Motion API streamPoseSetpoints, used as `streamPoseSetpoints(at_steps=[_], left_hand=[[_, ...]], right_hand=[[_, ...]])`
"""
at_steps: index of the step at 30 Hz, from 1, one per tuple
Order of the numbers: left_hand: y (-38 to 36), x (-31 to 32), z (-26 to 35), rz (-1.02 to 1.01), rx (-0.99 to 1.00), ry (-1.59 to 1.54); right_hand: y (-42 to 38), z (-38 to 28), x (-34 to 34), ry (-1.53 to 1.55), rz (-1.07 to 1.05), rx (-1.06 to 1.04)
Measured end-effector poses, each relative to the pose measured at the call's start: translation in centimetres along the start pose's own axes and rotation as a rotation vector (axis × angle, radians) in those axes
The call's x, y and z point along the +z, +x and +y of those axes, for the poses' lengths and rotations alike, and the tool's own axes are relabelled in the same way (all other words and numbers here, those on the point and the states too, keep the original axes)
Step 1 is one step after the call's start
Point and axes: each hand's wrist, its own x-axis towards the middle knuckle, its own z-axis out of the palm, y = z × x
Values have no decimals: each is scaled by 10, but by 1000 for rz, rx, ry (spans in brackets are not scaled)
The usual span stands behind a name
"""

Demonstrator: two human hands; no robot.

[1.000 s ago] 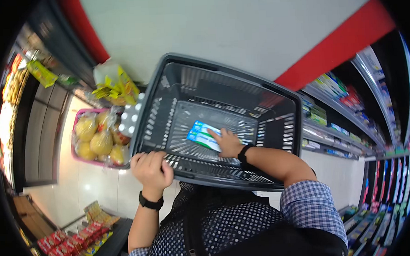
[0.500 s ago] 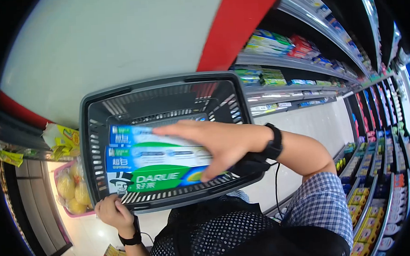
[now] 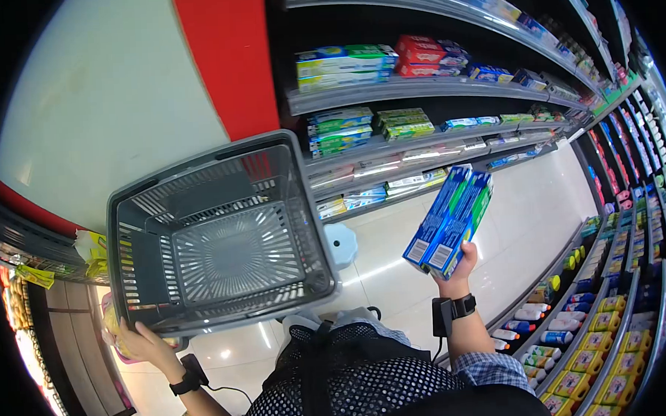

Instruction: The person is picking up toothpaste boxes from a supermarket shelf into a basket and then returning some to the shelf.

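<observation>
A dark grey shopping basket [image 3: 238, 245] with slotted walls shows its bare bottom. My left hand [image 3: 142, 346] grips its rim at the near left corner, fingers partly hidden beneath the edge. To the right of the basket, my right hand [image 3: 458, 266] holds two blue and green toothpaste boxes [image 3: 450, 221] side by side, their barcodes near my fingers. The boxes are tilted, their far ends pointing toward the shelves. Black bands with small devices are on both wrists.
Shelves [image 3: 417, 89] of toothpaste boxes run along the far side. More shelves with bottles [image 3: 558, 336] and yellow packs [image 3: 588, 338] stand at the right. A light blue stool [image 3: 340, 245] is on the floor [image 3: 381, 280]; a pink container of yellow fruit [image 3: 115, 329] is at the left.
The toothpaste boxes have gone from over the basket to its right, in my right hand, and turned. The basket has shifted left in view, and more of the shelves shows.
</observation>
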Motion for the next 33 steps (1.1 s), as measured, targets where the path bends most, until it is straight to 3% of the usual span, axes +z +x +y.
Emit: streamPoseSetpoints(at_steps=[2,5,7,9,11,12,14,15,16,17,18,19,21,23,24,28,31,33], left_hand=[[-15,-4,42,-17,114,-74],[-61,-33,175,-83,370,-393],[-99,-59,255,-319,445,-688],[-122,-67,311,-634,753,-913],[-153,-43,354,-932,940,-1052],[-176,-20,365,-1053,875,-1038],[-230,42,373,-1296,762,-843],[-258,88,356,-1406,714,-654],[-305,160,309,-1311,811,-609],[-359,237,238,-1743,212,-433],[-359,265,197,-1743,1106,208],[-364,250,181,-1788,1131,270],[-359,218,169,-1902,888,155],[-353,191,161,-1976,808,37],[-353,187,159,-1862,973,-62],[-355,219,181,-1933,1076,125],[-361,257,244,-1922,1230,209],[-375,298,304,-1851,1438,174]], right_hand=[[-12,-15,-48,-4,93,40],[-29,-37,-125,5,195,124],[-35,-37,-208,-64,363,290],[-51,-31,-281,-296,469,409],[-90,-31,-320,-669,571,473],[-113,-15,-402,-925,400,478],[-169,-28,-394,-1507,264,884],[-190,-44,-356,-1918,33,1171],[-210,-46,-372,-1930,27,1196],[-223,-43,-391,-1846,102,1154],[-234,-44,-405,-1769,176,1114],[-239,-50,-416,-1688,259,1061],[-226,-62,-419,-1603,366,961],[-202,-75,-416,-1541,431,834],[-185,-82,-413,-1514,449,758],[-101,-123,-358,-1495,396,452],[-39,-151,-311,-1543,274,267],[0,-165,-284,-1596,182,188]])
